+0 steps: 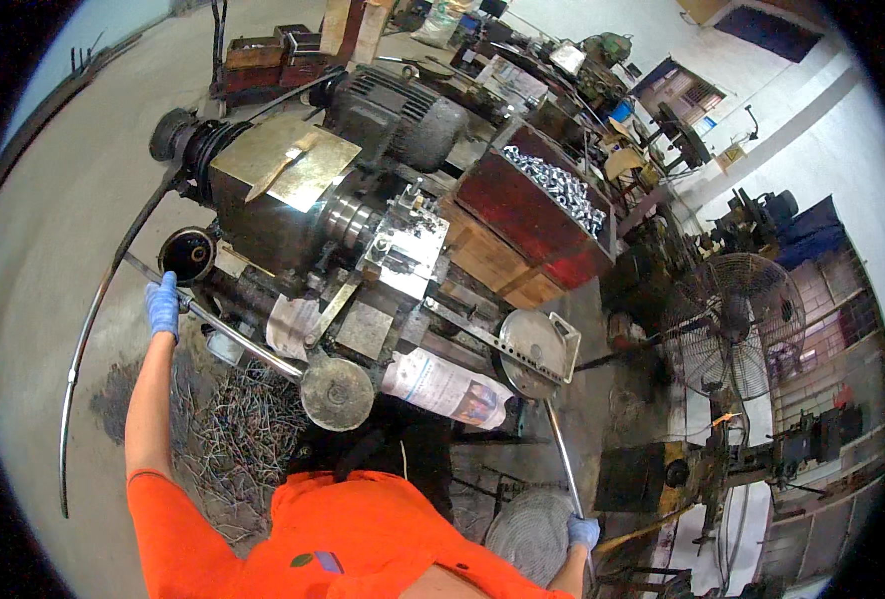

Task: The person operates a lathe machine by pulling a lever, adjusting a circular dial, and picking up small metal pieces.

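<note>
My left hand [163, 304], in a blue glove, is closed round a shiny metal lever [243, 342] beside a dark round cup-like part [188, 256]. At the lower right my gloved right hand [582, 532] grips another long metal lever [564, 454], which slants up toward a round metal disc [530, 344]. Between my hands stands a small lathe-like machine, with a bright spindle [350, 222] and a shiny block-shaped slide [408, 250]. A second round disc [336, 394] is close to my body. The fingers of my right hand are partly hidden.
A red bin [482, 190] of small shiny metal parts stands behind the machine. A brush [288, 165] lies on its brass-coloured cover. Metal shavings or wires [243, 434] heap on the floor at left. A large fan [737, 324] stands at right, and a motor [398, 115] sits behind.
</note>
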Demonstrator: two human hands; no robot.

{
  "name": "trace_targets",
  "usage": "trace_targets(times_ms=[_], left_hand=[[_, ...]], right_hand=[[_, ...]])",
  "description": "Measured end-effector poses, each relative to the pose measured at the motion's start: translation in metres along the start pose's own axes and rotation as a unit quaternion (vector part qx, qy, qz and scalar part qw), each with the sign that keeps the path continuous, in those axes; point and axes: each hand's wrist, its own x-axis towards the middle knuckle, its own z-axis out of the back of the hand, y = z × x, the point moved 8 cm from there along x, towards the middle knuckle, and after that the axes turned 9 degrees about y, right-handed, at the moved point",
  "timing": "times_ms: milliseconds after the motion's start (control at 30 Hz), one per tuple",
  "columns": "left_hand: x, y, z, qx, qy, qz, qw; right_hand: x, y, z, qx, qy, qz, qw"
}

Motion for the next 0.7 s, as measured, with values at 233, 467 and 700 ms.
trace_targets(times_ms=[233, 467, 700], left_hand=[[0.001, 0.003, 0.004, 0.026, -0.027, 0.018, 0.999], [-0.001, -0.005, 0.006, 0.056, -0.03, 0.0, 0.998], [-0.003, -0.008, 0.003, 0.05, -0.018, 0.005, 0.999]], right_hand=[[-0.004, -0.003, 0.0, 0.018, 0.011, -0.012, 1.0], [-0.014, 0.003, 0.007, 0.01, 0.017, -0.025, 0.999], [-0.002, -0.009, -0.009, 0.006, 0.042, -0.029, 0.999]])
